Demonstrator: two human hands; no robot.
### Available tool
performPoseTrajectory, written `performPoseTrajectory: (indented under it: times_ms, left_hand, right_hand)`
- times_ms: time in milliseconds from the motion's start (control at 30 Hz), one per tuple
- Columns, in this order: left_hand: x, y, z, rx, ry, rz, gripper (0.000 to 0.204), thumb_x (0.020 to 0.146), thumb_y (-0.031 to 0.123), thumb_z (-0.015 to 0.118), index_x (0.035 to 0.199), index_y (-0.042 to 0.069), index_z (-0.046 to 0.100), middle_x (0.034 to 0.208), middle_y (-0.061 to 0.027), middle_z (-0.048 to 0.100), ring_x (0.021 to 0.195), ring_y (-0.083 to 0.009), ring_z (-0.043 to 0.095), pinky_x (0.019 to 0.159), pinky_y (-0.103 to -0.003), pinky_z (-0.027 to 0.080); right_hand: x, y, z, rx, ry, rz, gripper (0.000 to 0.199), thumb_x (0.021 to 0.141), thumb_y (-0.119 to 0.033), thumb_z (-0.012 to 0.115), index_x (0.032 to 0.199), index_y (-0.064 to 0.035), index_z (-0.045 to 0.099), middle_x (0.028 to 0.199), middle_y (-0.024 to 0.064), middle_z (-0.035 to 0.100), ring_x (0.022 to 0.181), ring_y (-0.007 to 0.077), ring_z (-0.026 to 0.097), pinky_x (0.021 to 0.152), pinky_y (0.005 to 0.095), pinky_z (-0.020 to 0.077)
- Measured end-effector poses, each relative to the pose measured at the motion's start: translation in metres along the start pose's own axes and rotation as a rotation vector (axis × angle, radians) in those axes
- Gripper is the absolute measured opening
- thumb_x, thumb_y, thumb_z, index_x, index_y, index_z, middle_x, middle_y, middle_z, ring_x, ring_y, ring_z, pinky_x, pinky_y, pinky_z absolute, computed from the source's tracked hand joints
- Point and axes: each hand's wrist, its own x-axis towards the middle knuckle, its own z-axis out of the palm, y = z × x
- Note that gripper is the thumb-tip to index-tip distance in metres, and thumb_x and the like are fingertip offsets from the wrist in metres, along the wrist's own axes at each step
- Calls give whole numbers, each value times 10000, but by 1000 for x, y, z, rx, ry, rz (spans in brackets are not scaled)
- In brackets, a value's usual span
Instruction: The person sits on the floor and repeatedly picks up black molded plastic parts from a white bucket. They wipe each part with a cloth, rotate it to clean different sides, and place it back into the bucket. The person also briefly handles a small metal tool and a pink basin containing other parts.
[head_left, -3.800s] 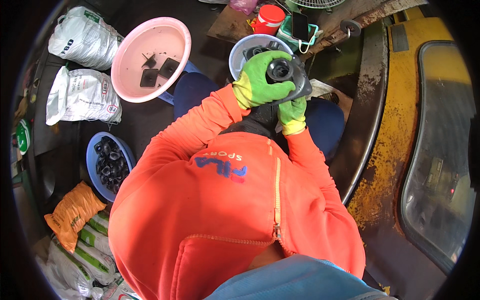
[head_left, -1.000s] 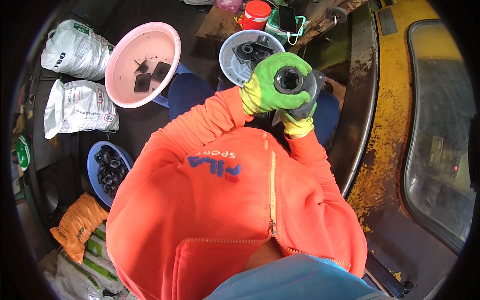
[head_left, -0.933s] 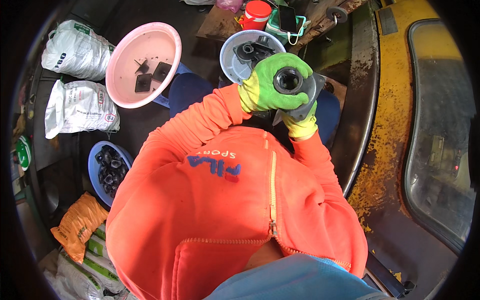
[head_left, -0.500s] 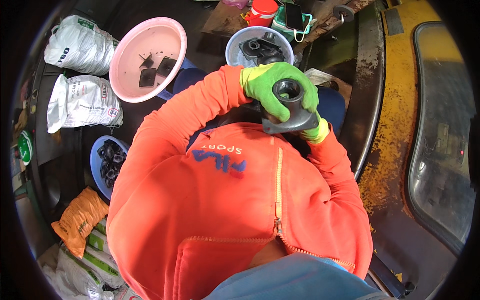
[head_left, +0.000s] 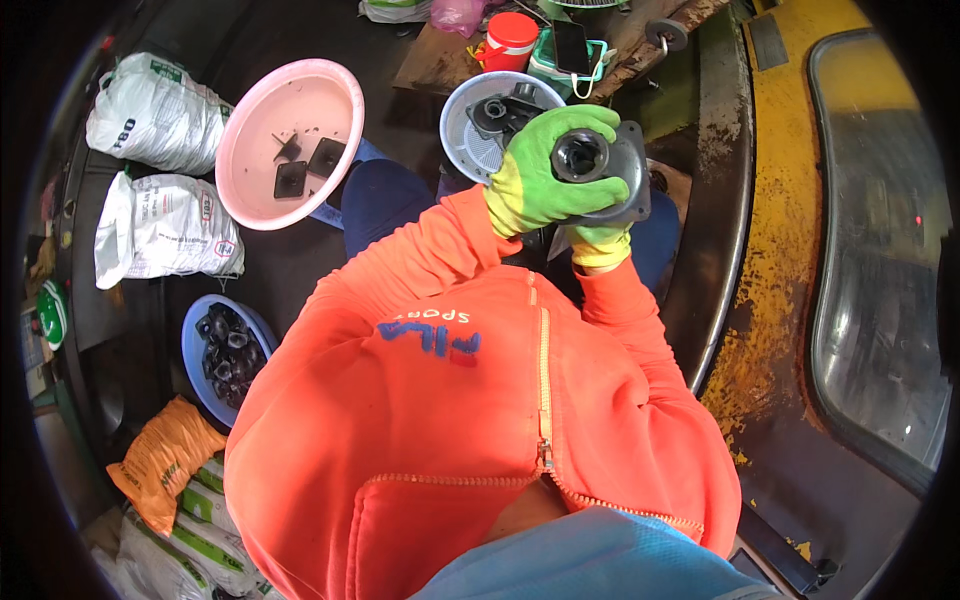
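In front of my chest is a black moulded part (head_left: 628, 160) with a round hollow neck and a flat, square-cornered flange. The neck's opening faces up toward me. My left hand (head_left: 535, 170), in a green and yellow glove, is closed around the neck, thumb on one side and fingers on the other. Below the part, my right hand (head_left: 602, 245) shows mainly its yellow glove cuff; the part and my left hand hide its fingers. Just beyond my left hand, a pale blue basket (head_left: 462, 140) holds similar black parts (head_left: 497, 113).
A pink basin (head_left: 240, 150) with a few dark square pieces stands to the left. Nearer is a blue tub (head_left: 196, 350) of small black pieces. Sacks (head_left: 165, 225) line the left side. A red container (head_left: 510, 38) and a phone (head_left: 571, 47) sit ahead; rusty yellow machinery (head_left: 775, 250) flanks my right.
The black part has turned so its flange now extends up and to the right of the neck. My left hand has shifted its grip, with fingers and thumb now spanning the neck.
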Motion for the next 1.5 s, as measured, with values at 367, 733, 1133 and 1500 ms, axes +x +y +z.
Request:
performPoseTrajectory:
  times_ms: [367,733,1133,1500]
  left_hand:
    - [-1,11,-15,6,-241,141,428,656,95,806,1040,48,622,1126,-128,658,1050,-246,617,905,-368,487]
    - [-7,9,-24,-303,-561,-22,443,621,179,815,1004,39,643,1091,-113,678,1016,-275,636,975,-414,435]
    - [30,11,-40,-170,-688,100,526,631,225,811,1098,50,643,1278,-133,586,1204,-289,525,1030,-429,388]
    - [-18,10,8,53,103,9,500,649,235,861,1050,41,635,1058,-87,659,963,-203,638,864,-331,513]
  right_hand:
    - [-9,-28,-15,-329,-342,-54,466,822,-242,698,1213,-46,538,1136,105,606,1053,244,599,870,340,483]
    - [-27,-20,-29,-215,-611,6,557,758,-132,762,1267,-48,550,1194,97,606,1108,223,592,911,339,485]
    - [-15,10,-18,-517,-424,-270,758,627,-258,868,1270,-48,526,1205,97,581,1116,247,563,925,372,455]
    - [-17,-12,1,-274,-55,-92,331,924,-264,564,1150,-23,568,1038,41,646,916,187,628,788,311,512]
